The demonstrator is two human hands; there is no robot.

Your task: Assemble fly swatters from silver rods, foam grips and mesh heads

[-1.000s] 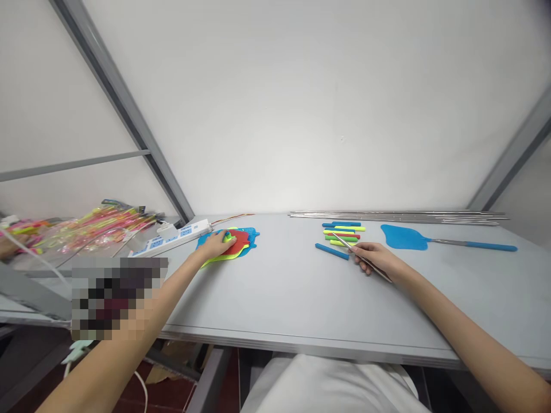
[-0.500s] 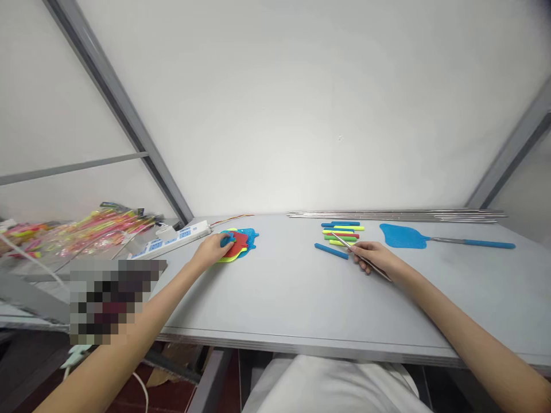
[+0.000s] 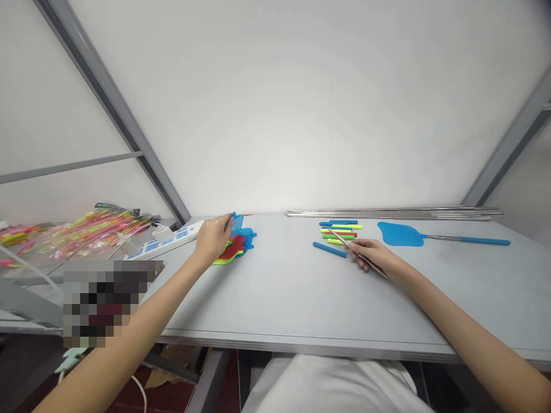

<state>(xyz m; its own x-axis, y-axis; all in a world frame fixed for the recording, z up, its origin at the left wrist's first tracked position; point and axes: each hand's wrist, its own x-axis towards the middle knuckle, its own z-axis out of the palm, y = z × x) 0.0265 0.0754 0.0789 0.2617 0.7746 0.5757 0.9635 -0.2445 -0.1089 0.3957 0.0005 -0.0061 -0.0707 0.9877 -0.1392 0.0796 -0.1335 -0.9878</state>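
At the left of the table, my left hand (image 3: 214,236) grips a blue fly swatter head (image 3: 237,222), raised above a pile of others. That pile shows a red swatter head (image 3: 236,246), a yellow-green one and another blue one (image 3: 248,242). My right hand (image 3: 367,256) is closed around a thin metal rod (image 3: 342,237), its tip pointing up and left. Just beyond that hand lie several coloured handle tubes (image 3: 340,228), blue, yellow, red and green. One blue tube (image 3: 329,249) lies apart, nearer me.
A fly swatter with a blue head (image 3: 401,234) lies at the right. Thin metal rods (image 3: 387,214) run along the wall. A power strip (image 3: 170,243) stands at the left, and bagged colourful items (image 3: 90,232) lie beyond it.
My left hand has lifted the blue swatter head off the pile, moving slightly left and up. My right hand keeps the rod in nearly the same place.
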